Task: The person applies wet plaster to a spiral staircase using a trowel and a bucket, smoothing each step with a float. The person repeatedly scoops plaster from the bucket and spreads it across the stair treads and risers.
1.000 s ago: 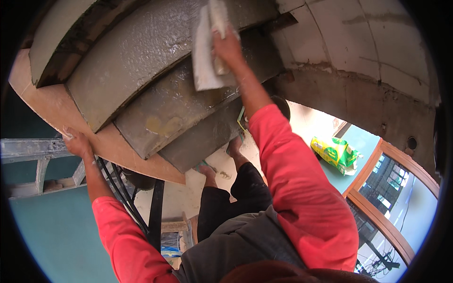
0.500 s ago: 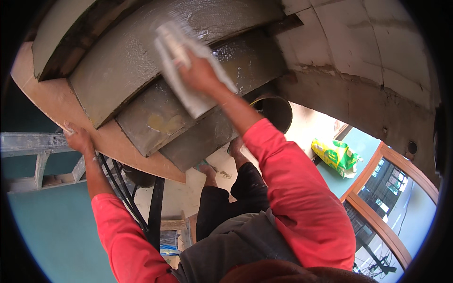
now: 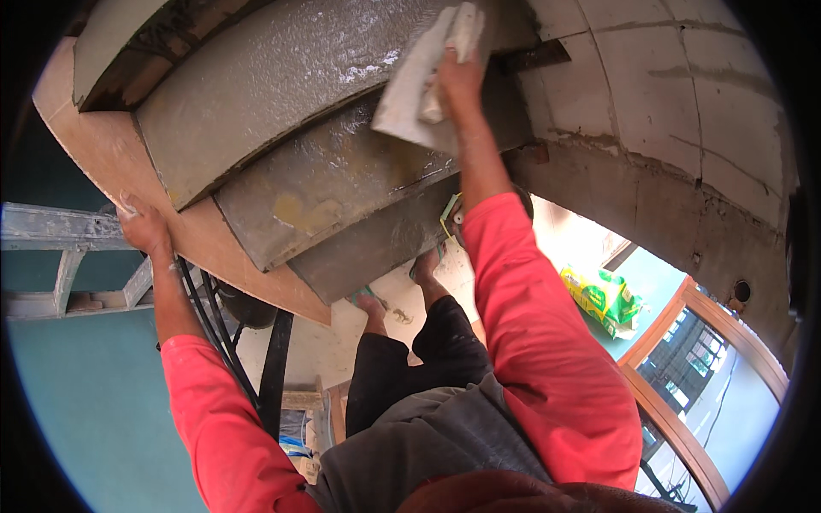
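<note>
My right hand point(image 3: 457, 81) is closed round the handle of a pale, flat float point(image 3: 402, 103), which is over the upper right of the wet, grey cement steps point(image 3: 265, 103); whether it touches the surface is unclear. The lower steps show a yellowish patch. My left hand point(image 3: 145, 227) grips the edge of a curved tan board point(image 3: 244, 256) along the steps' left side, its fingertips partly hidden. My bare legs and sandalled feet are below the steps.
A metal ladder point(image 3: 64, 227) lies at the left, near black rails or pipes point(image 3: 274, 368). A bucket is partly hidden behind my right forearm. A curved tiled wall point(image 3: 641, 94), a green-yellow bag point(image 3: 599, 299) and wood-framed windows point(image 3: 693, 368) fill the right.
My right hand and float swept down and leftward, then back up to the right. My left hand stayed on the board, appearing a little higher in the picture.
</note>
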Demonstrator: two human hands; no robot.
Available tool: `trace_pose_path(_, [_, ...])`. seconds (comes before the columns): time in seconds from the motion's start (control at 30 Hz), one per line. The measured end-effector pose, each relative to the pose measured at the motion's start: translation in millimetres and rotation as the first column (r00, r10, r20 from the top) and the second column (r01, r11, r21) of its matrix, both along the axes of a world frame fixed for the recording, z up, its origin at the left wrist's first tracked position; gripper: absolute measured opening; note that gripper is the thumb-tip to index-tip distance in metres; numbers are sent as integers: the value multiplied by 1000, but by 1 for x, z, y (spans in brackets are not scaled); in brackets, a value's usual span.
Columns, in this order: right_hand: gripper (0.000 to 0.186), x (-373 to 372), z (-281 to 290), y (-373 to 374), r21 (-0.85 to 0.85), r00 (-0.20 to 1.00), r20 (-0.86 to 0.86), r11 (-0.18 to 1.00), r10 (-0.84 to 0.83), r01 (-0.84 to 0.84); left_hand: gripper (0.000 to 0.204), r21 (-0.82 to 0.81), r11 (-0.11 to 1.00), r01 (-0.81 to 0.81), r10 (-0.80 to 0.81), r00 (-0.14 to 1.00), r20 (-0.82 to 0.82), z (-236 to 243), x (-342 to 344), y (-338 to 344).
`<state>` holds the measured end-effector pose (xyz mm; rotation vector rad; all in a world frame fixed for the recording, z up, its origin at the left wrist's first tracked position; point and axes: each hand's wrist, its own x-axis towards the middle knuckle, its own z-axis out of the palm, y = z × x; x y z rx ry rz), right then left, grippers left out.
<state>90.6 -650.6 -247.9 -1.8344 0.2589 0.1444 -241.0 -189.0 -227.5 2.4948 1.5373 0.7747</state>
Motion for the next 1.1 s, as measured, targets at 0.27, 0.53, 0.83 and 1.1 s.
trace_pose_path(0.27, [72, -106, 8, 112, -124, 998, -39, 991, 43, -47, 66, 6, 1000, 18, -18, 1000, 1, -8, -3, 8])
trace_pose_path(0.53, [73, -214, 26, 147, -82, 942, -78, 939, 327, -333, 64, -20, 1000, 13, -12, 999, 52, 2, 5, -4])
trace_pose_path(0.83, [65, -202, 39, 78, -73, 836, -115, 835, 537, -546, 64, -42, 999, 1, 2, 998, 66, -8, -7, 8])
trace_pose_path(1.1, [62, 42, 15, -6, 4, 989, 84, 992, -125, 125, 61, -41, 996, 81, -75, 990, 120, -8, -3, 4])
